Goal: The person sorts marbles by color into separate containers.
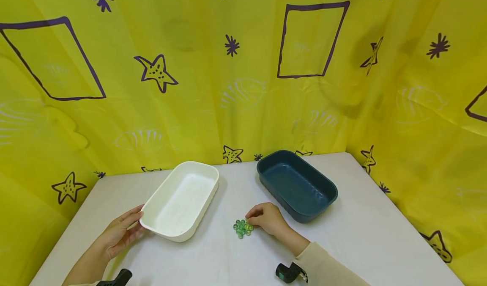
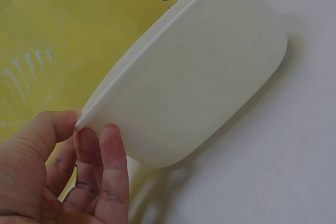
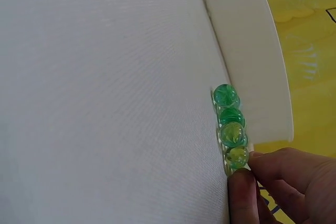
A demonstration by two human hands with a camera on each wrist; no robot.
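A white plastic basin (image 1: 179, 201) stands on the left of the table. My left hand (image 1: 119, 233) pinches its rim at the near left corner, thumb on top and fingers beneath, as the left wrist view also shows. Several green and yellowish glass marbles (image 1: 241, 228) lie in a tight cluster near the middle. Over their right edge, my right hand (image 1: 268, 219) has its thumb and forefinger around a yellowish marble (image 3: 237, 157). Other green marbles (image 3: 226, 96) sit beside it in the right wrist view. To the right is a dark blue-green basin (image 1: 296, 186).
White cloth (image 1: 217, 260) covers the table. Yellow curtains (image 1: 190, 121) with starfish and fish drawings hang behind and at both sides. Black camera mounts (image 1: 287, 273) show at the wrists. The dark basin stands just beyond the right hand.
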